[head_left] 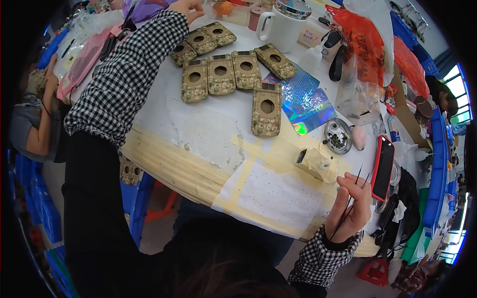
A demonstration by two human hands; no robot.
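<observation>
Black L sleeve is closest. L hand is up by the toy tank tops; its fingers look bent, but view's poor, so can't tell if it's got anything. R hand pinches tweezers tight, tips apart and up, maybe to keep 'em handy. Tops sit bunched on the table, prob. for easy reach.

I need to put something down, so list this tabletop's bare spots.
The widest bare patch of tabletop lies between the left sleeve, the camouflage tank hulls and the yellowish front edge. The specked white sheet is mostly open. The right side is crowded around the phone and red plastic bag.
</observation>
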